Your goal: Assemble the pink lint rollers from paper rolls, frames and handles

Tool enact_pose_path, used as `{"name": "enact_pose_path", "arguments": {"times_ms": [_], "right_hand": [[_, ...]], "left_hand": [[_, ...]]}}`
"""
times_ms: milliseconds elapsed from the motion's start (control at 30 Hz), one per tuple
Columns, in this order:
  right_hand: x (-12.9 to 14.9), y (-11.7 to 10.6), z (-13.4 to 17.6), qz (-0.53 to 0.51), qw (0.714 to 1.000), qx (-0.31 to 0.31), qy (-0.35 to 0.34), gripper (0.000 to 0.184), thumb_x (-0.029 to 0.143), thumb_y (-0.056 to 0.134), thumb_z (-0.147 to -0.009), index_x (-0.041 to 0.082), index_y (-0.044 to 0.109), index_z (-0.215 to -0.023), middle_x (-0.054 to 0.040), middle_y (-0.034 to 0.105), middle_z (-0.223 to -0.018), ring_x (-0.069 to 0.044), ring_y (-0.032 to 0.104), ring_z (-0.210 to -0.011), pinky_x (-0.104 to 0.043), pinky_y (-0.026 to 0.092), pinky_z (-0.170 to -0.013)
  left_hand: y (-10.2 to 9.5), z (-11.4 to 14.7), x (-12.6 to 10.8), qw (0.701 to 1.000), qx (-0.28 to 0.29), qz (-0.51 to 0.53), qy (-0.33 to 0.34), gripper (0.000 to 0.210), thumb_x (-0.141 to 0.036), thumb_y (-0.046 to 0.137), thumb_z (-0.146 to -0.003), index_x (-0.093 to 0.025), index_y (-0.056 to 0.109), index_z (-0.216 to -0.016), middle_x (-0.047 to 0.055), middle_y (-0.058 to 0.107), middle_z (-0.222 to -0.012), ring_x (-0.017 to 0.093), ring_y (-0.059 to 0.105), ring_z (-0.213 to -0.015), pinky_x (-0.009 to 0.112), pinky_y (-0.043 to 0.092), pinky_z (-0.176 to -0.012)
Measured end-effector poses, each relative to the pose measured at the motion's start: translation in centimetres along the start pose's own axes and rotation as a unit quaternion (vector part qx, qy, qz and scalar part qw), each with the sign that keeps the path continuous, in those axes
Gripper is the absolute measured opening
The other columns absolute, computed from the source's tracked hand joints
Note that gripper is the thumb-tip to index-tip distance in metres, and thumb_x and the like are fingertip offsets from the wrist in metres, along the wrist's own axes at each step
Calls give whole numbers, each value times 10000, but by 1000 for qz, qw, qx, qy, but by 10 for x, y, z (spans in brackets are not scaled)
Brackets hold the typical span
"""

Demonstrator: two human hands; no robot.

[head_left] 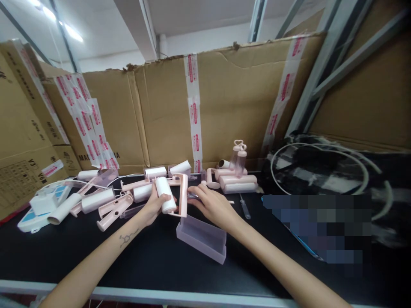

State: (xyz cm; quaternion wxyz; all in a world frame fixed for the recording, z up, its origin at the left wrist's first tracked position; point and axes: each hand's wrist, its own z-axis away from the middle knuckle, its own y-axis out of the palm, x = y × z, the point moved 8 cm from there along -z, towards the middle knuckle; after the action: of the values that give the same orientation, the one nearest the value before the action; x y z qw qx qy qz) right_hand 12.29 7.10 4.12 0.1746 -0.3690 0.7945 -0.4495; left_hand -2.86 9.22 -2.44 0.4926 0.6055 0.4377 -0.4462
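Observation:
My left hand (156, 206) is closed around a white lint roller (165, 196), held tilted above the table. A pink roller frame (183, 194) stands at the roll's right side and appears joined to it at the lower end. Just right of the frame, my right hand (207, 201) has its fingers curled in a pinch. A small greyish piece shows at those fingertips, too hidden to name. Below the hands lies an open, translucent purple plastic case (202, 239).
Several white rolls (98, 200) and pink handle parts (115, 209) lie at the left, near a white power strip (45, 205). Assembled pink rollers (237, 179) and a screwdriver (244, 207) sit to the right. Behind is a cardboard wall (167, 111); a coiled white cable (276, 171) lies far right.

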Motion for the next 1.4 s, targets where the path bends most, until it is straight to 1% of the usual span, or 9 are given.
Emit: {"name": "enact_pose_path", "arguments": {"times_ms": [300, 433, 533, 667, 800, 900, 1033, 1167, 1400], "right_hand": [[13, 2, -1, 72, 997, -16, -20, 207, 325, 428, -914, 207, 526, -1054, -58, 596, -894, -206, 596, -795, -297, 408, -671], [22, 3, -3, 77, 996, -14, -29, 205, 319, 414, -918, 205, 525, -1046, -60, 598, -877, -205, 587, -792, -288, 399, -648], [27, 2, -5, 80, 997, -16, -14, 204, 298, 400, -919, 201, 527, -1045, -66, 602, -878, -205, 594, -764, -276, 395, -597], [30, -5, -15, -30, 999, -2, -13, 180, 308, 462, -874, 201, 511, -1010, -67, 608, -956, -198, 609, -784, -264, 424, -601], [23, -22, -53, -190, 982, 3, -15, 383, 372, 499, -830, 173, 408, -1144, -101, 556, -1131, -196, 585, -934, -304, 456, -760], [26, -17, -93, -153, 980, 114, -58, 424, 345, 517, -793, 133, 452, -1155, -127, 560, -1143, -217, 561, -962, -328, 436, -791], [34, 5, -129, -115, 944, 284, -120, 297, 306, 571, -720, 120, 608, -949, -55, 650, -820, -155, 574, -672, -253, 422, -591], [40, 17, -142, -103, 928, 323, -157, 189, 274, 596, -671, 117, 626, -773, 3, 591, -637, -104, 483, -534, -219, 350, -503], [44, 23, -142, -114, 915, 332, -200, 82, 164, 491, -705, 136, 546, -651, 48, 440, -551, -79, 360, -500, -220, 274, -493]], "left_hand": [[6, 7, -16, 999, 41, -19, -5, 774, -196, 674, -641, -285, 217, -1260, 50, 512, -1072, 190, 577, -887, 316, 516, -697], [15, 14, -24, 991, 121, -25, -59, 873, -194, 731, -614, -302, 195, -1295, 81, 546, -1093, 221, 607, -883, 337, 509, -695], [18, 17, -35, 994, 99, -30, -43, 880, -194, 760, -592, -292, 226, -1284, 76, 567, -1062, 212, 619, -849, 334, 511, -684], [8, 17, -49, 999, 6, -50, 2, 847, -230, 773, -581, -271, 275, -1265, 38, 590, -932, 182, 622, -738, 316, 518, -621], [4, 15, -50, 996, 47, -70, -26, 779, -240, 756, -601, -246, 313, -1242, 29, 600, -830, 187, 630, -612, 330, 516, -542], [-4, 13, -52, 994, 57, -88, -36, 681, -224, 759, -588, -200, 394, -1162, 35, 596, -838, 189, 633, -639, 341, 519, -584], [-13, 9, -58, 986, 30, -163, 0, 619, -207, 770, -554, -171, 456, -1087, 33, 572, -900, 179, 593, -760, 297, 497, -653], [-14, 6, -64, 972, 21, -226, 51, 634, -213, 779, -533, -181, 478, -1090, 37, 552, -979, 200, 541, -869, 293, 468, -697], [-15, 3, -63, 975, 26, -218, 43, 554, -276, 770, -556, -159, 500, -1026, 12, 549, -853, 156, 527, -746, 258, 429, -640]]}}
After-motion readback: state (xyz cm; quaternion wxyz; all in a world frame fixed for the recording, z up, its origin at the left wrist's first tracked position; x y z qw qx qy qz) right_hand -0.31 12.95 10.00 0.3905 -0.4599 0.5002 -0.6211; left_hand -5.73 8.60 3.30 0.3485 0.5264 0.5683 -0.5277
